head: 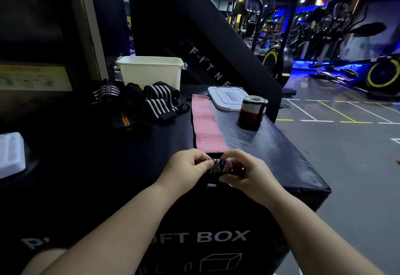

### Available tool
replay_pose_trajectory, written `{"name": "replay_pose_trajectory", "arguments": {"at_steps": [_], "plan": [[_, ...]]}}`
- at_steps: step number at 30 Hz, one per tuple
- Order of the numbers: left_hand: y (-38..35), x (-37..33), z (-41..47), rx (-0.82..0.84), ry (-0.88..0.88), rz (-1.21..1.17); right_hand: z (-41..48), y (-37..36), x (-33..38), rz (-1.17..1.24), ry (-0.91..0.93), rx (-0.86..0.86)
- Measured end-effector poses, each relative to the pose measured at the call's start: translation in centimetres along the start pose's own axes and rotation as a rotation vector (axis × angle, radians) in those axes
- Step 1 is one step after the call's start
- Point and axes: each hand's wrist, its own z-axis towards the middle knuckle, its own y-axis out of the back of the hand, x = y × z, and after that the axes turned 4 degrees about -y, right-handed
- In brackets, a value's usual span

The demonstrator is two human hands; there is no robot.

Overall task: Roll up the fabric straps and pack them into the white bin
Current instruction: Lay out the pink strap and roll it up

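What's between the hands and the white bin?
Head view: from the left hand and right hand, the unrolled pink strap stretches toward the white bin; striped black straps lie heaped before it.

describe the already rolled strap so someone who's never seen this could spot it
On the black padded box, look right, by the flat white lid. The rolled strap stands upright there, a tight cylinder banded white and dark red; the pink strap lies flat and the black striped straps sit heaped.

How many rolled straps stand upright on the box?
1: the red-and-white roll stands on the soft box beside the white lid. The white bin's inside is hidden; more may be there.
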Motion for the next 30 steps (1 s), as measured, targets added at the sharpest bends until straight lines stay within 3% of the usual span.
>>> {"name": "replay_pose_trajectory", "arguments": {"at_steps": [12, 17, 22, 30], "plan": [[-0.3, 0.1, 1.0, -0.059, 0.058, 0.070, 0.8, -0.1, 0.6, -0.150, 0.006, -0.039], [-0.5, 0.4, 0.6, -0.188, -0.158, 0.092, 1.5, 0.1, 0.9, -0.220, 0.030, -0.023], [0.3, 0.6, 0.6, 0.015, -0.183, 0.166, 2.3, -0.1, 0.6, -0.241, -0.044, -0.019], [0.1, 0.6, 0.8, -0.022, -0.134, 0.141, 2.9, -0.2, 0.9, -0.242, -0.115, 0.006]]}}
